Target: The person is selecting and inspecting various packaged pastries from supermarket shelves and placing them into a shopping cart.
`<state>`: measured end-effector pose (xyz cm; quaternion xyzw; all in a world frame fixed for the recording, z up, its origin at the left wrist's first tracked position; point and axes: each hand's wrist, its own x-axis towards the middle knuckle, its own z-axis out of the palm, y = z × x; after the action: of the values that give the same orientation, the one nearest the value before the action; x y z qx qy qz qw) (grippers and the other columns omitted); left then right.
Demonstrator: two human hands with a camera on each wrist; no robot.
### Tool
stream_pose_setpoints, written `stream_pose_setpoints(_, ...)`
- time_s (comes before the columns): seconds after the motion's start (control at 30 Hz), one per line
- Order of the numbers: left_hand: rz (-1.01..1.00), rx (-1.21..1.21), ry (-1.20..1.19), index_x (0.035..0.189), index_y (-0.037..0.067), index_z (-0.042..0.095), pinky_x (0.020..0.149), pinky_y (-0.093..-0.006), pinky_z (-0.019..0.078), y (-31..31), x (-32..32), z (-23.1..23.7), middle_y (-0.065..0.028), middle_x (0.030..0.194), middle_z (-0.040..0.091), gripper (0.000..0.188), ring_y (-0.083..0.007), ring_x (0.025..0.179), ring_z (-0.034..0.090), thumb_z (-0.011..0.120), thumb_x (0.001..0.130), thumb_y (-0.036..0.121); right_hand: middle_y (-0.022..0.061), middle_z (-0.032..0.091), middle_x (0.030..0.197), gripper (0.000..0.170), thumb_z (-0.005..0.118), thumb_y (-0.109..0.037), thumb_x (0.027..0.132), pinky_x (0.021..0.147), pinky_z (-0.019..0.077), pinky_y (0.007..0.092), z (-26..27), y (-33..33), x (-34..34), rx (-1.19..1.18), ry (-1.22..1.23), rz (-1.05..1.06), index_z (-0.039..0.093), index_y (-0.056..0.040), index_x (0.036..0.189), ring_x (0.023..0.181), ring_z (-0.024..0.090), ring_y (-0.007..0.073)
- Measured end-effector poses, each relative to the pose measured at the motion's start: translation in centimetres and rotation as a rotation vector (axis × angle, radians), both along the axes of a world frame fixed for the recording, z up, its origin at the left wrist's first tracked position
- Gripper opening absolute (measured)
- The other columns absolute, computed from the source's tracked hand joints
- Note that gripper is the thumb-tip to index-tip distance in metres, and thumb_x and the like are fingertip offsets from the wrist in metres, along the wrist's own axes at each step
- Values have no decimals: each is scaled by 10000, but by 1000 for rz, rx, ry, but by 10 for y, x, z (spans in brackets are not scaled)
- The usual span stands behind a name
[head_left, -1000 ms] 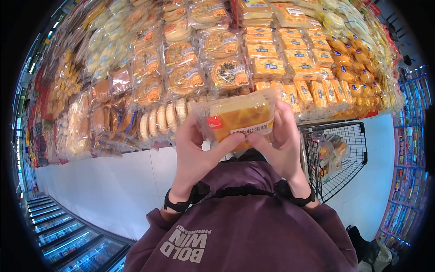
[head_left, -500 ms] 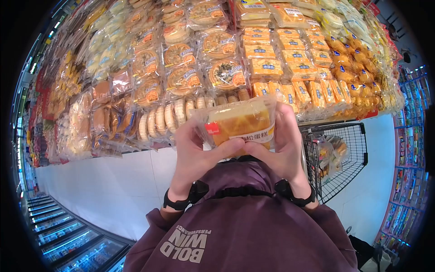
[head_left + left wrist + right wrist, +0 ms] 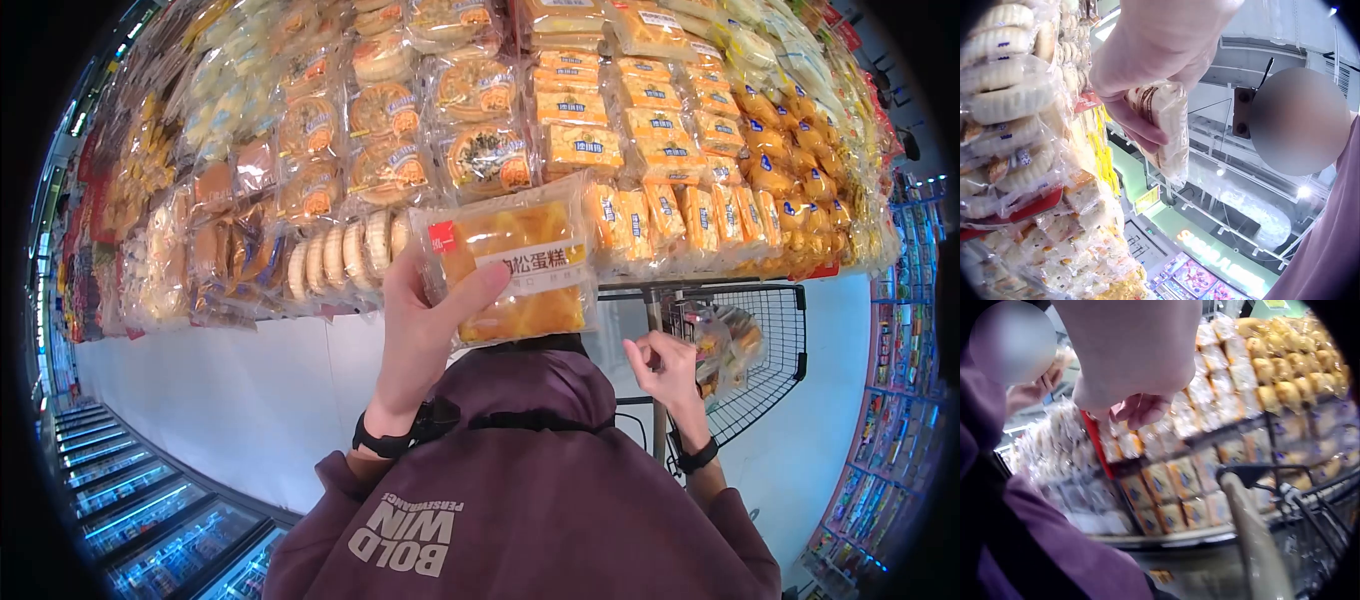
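Observation:
In the head view my left hand (image 3: 425, 310) holds a clear-wrapped cake (image 3: 525, 295) by its left side, thumb across the printed front label and fingers behind. The cake is golden brown, with a red mark at its upper left corner. From the left wrist, the wrapped cake (image 3: 1169, 128) appears edge-on, the fingers folded over it. My right hand (image 3: 668, 368) is off the cake, beside the shopping cart's upright bar (image 3: 657, 420), its fingers loosely curled around nothing. The right wrist view has the right hand (image 3: 1141, 409) against the shelf display, blurred.
A display of packaged breads and cakes (image 3: 580, 145) spreads across the front. At right stands a black wire shopping cart (image 3: 780, 350) with bagged goods (image 3: 735, 345) inside. Freezer cases (image 3: 170, 530) run along the lower left; stocked shelves (image 3: 905, 330) line the far right.
Both hands held the cake earlier. My right hand has let go and moved right and down toward the cart. In my left hand, the cake has tipped so its front faces up more fully.

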<state>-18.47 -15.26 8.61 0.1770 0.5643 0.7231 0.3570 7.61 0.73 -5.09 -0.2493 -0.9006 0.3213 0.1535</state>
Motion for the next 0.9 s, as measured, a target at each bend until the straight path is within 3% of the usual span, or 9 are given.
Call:
stream_pose_setpoints(0.03,9,12,-18,1185,-23,571,825,-287,536,3,2,-3,-89,1070,665,353,-145,941,655,682,858,50,92,586,665,114,687,-52,809,522,458,318,-20,7,12,22,-160,-4,614,2,878,552,582,227)
stream_pose_setpoints(0.13,95,128,-218,1188,-34,558,862,-299,528,15,13,1,-104,1091,655,319,-156,958,653,617,880,29,122,603,895,286,720,-80,782,691,496,380,-66,20,38,162,-256,-143,582,-22,1026,820,606,294)
stream_pose_setpoints(0.17,124,138,-230,1233,-41,509,771,-319,574,21,16,1,-131,1096,648,362,-198,922,674,568,896,76,162,549,1123,509,747,-102,749,866,454,433,-77,24,46,75,-290,-209,504,-27,1189,1053,527,351)
stream_pose_setpoints(0.27,-139,234,-350,1275,-39,457,621,-345,606,32,16,3,-150,1092,642,427,-239,876,690,555,900,139,218,497,1227,770,792,-150,699,970,418,440,-99,33,58,55,-240,-263,378,-9,1334,1146,485,396)
stream_pose_setpoints(0.3,-53,117,-280,1290,-34,435,504,-356,596,42,25,1,-164,1099,635,474,-257,843,698,565,898,197,251,535,1164,768,781,-160,711,919,456,458,-112,32,64,-111,-309,-259,363,-5,1336,1101,522,424)
stream_pose_setpoints(0.33,-66,107,-279,1288,-33,437,516,-355,599,53,32,5,-165,1102,634,468,-255,844,697,566,899,195,283,595,1043,696,750,-161,744,814,492,498,-106,30,62,-280,-459,-201,366,3,1300,977,582,466)
stream_pose_setpoints(0.4,-86,108,-276,1283,-29,443,539,-355,603,78,47,12,-166,1107,632,458,-251,846,695,569,901,190,293,631,908,606,709,-177,781,716,498,534,-122,34,70,-356,-439,-163,367,7,1245,848,607,496)
stream_pose_setpoints(0.57,-154,137,-298,1307,-8,439,579,-356,609,125,76,9,-150,1139,627,395,-239,930,676,526,929,70,285,632,842,514,656,-190,812,697,489,550,-131,49,78,-400,-418,-106,356,-39,1201,798,616,489)
stream_pose_setpoints(0.9,-224,74,-268,1289,-15,463,646,-326,603,167,95,11,-136,1145,628,387,-219,964,666,571,930,83,221,667,834,438,650,-104,792,703,499,531,-133,82,107,-470,-275,-146,375,-37,1127,781,628,469)
